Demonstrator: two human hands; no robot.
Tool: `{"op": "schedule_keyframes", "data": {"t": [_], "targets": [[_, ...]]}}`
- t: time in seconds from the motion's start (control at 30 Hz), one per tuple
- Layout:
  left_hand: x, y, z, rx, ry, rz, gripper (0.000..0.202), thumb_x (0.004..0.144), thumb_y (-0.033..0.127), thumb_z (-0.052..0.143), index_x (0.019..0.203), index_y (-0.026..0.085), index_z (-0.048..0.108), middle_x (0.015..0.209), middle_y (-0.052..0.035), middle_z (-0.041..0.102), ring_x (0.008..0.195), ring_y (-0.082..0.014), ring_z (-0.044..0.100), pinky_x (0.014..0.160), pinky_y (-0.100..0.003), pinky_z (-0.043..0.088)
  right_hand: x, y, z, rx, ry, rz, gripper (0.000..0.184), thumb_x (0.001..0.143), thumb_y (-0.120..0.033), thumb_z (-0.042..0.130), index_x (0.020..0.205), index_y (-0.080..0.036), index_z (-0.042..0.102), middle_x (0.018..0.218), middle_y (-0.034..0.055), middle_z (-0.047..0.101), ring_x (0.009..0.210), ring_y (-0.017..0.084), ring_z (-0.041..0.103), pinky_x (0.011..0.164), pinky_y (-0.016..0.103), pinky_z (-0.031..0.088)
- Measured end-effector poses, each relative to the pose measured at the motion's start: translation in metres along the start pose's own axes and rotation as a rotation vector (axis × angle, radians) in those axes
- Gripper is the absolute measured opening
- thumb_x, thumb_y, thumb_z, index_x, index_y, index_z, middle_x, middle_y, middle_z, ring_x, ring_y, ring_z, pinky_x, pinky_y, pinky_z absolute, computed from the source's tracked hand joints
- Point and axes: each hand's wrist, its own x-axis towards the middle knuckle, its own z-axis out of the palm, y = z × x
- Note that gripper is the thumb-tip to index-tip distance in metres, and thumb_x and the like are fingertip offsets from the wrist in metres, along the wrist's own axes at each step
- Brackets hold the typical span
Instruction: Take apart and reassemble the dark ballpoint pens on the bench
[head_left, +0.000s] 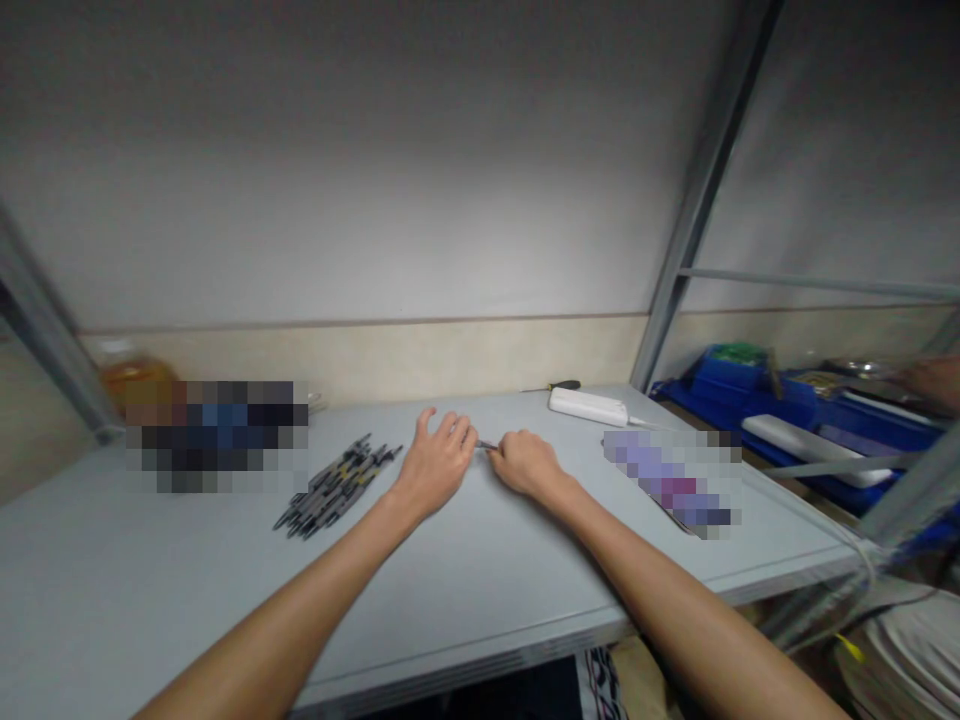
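Well in from the front edge of the bench (465,580), a slim pen (487,445) is held crosswise between the hands, its right end gripped by the right hand (529,462); whether its left end is pinched or merely touched by the left hand (439,462), nearer the pen pile (336,492), cannot be told.

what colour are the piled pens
The pens are black and grey with some yellow; head view.
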Motion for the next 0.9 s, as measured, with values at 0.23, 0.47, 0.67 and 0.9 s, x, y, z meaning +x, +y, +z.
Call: {"op": "schedule_keyframes", "data": {"t": [0.23, 0.47, 0.67, 0.9], "targets": [[0.002, 0.008, 0.012, -0.028, -0.09, 0.014, 0.016, 0.084, 0.016, 0.038, 0.084, 0.013, 0.053, 0.081, -0.0122, 0.057, 0.084, -0.0263, 0.05, 0.073, -0.04, 0.035, -0.005, -0.007, 0.0, -0.015, -0.001, -0.095, 0.036, 0.082, -0.035, 0.039, 0.093, -0.014, 0.066, 0.092, 0.0182, 0.065, 0.089, 0.028, 0.062, 0.069, 0.035, 0.046], [0.007, 0.012, 0.013, -0.084, -0.172, -0.037, 0.018, 0.08, 0.007, 0.039, 0.086, 0.011, 0.055, 0.081, -0.0141, 0.06, 0.085, -0.0261, 0.056, 0.075, -0.039, 0.038, -0.002, -0.007, 0.003, 0.016, -0.047, -0.082, 0.032, 0.078, -0.033, 0.044, 0.09, -0.015, 0.067, 0.091, 0.0165, 0.067, 0.084, 0.026, 0.063, 0.065, 0.031, 0.046], [0.008, 0.01, 0.016, -0.131, -0.373, -0.209, 0.029, 0.081, 0.008, 0.035, 0.085, 0.013, 0.063, 0.078, -0.0166, 0.065, 0.076, -0.0264, 0.064, 0.063, -0.035, 0.044, -0.006, -0.014, 0.004, -0.104, 0.078, -0.142, 0.031, 0.079, -0.023, 0.04, 0.088, -0.012, 0.068, 0.084, 0.0179, 0.067, 0.08, 0.027, 0.064, 0.063, 0.033, 0.046], [0.011, 0.009, 0.013, -0.212, -0.393, -0.321, 0.027, 0.078, 0.016, 0.039, 0.08, 0.014, 0.066, 0.081, -0.0172, 0.066, 0.077, -0.027, 0.064, 0.06, -0.033, 0.043, -0.007, -0.013, -0.001, -0.172, 0.153, -0.237, 0.031, 0.086, -0.016, 0.033, 0.092, -0.015, 0.064, 0.083, 0.0139, 0.067, 0.078, 0.022, 0.063, 0.064, 0.029, 0.043]]}}
